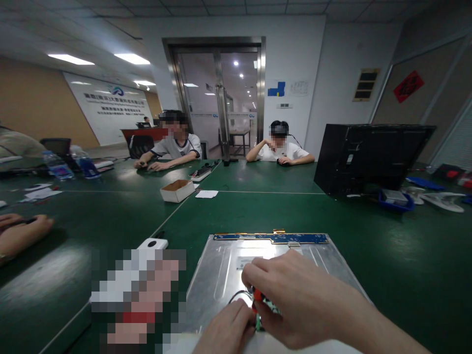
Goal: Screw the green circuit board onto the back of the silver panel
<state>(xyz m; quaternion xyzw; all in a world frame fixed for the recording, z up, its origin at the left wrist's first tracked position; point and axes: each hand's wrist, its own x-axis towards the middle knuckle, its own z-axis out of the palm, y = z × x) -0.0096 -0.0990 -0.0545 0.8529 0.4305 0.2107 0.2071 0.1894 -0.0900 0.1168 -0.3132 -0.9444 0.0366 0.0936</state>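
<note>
An office with steel-framed glass doors (197, 101) lies ahead of you, and your green table (254, 209) carries a flat, silver metal panel (208, 282) directly before you, a narrow blue circuit strip (243, 238) along its far edge. Your right hand (289, 290) is closed around a small orange-red tool (257, 294), mostly hidden, above the panel's near part. Your left hand (226, 327) sits just beside it, fingers bent; whether it grips anything, you cannot tell. A thin black cable (238, 294) curves near both. Beyond stand an open white cardboard box (179, 193) and, rightward, a large black monitor (372, 157)
</note>
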